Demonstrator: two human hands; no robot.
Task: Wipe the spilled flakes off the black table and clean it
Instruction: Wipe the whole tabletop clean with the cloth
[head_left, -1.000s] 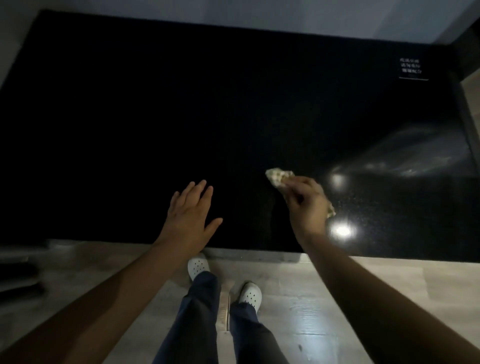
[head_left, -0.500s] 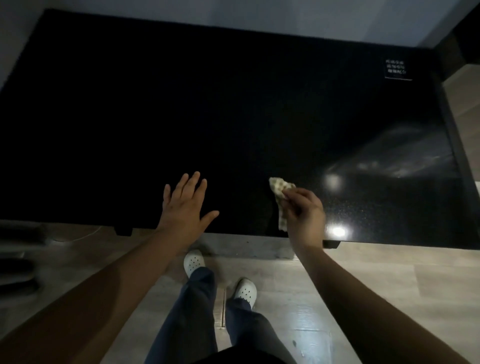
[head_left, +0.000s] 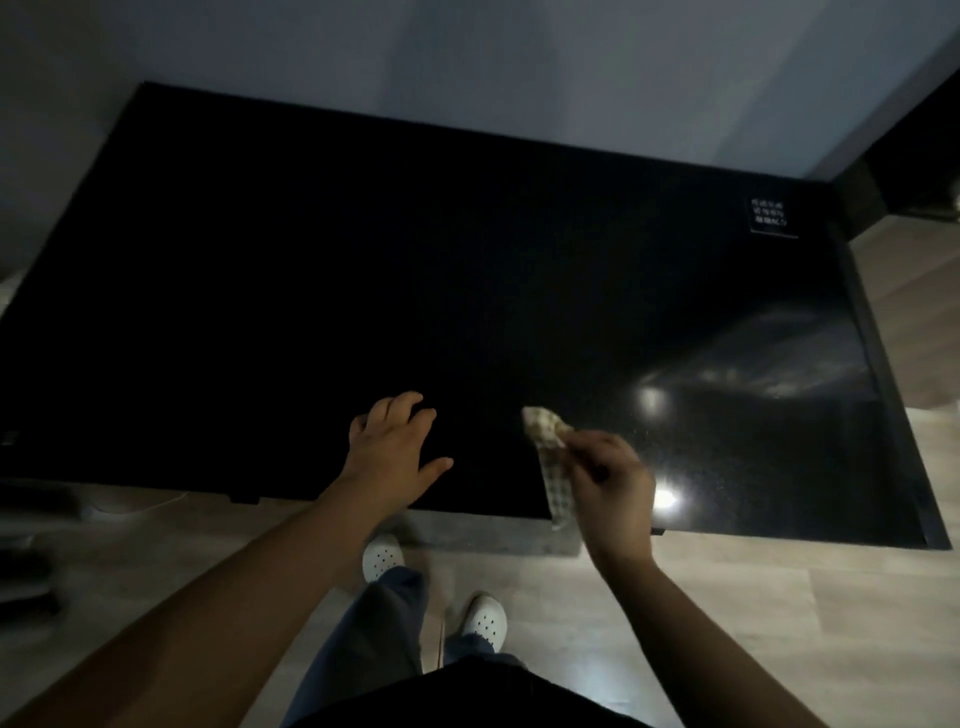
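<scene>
**Cloth runs front to back over the desk's near edge, in the right hand**

The right hand (head_left: 608, 483) pinches a pale checked cloth (head_left: 549, 457) between thumb and curled fingers, just inside the near edge of the glossy black desk (head_left: 363, 260). The cloth is a narrow strip. Its long axis points away from the person, its far end lies on the desk top, and its near end droops past the desk's near edge.

The left hand (head_left: 397, 457) holds nothing. It rests palm-down on the desk beside the cloth, a little apart from it, with the thumb spread and the fingers loosely bent.

No flakes can be made out on the dark top. Any that remain are too small or too dim to tell. Most of the desk stretches away from both hands, toward its far edge and its left end.

The right hand already holds the cloth, so the next wipe is probably its job, and likely means pushing outward from the near edge or sweeping sideways along it.
</scene>
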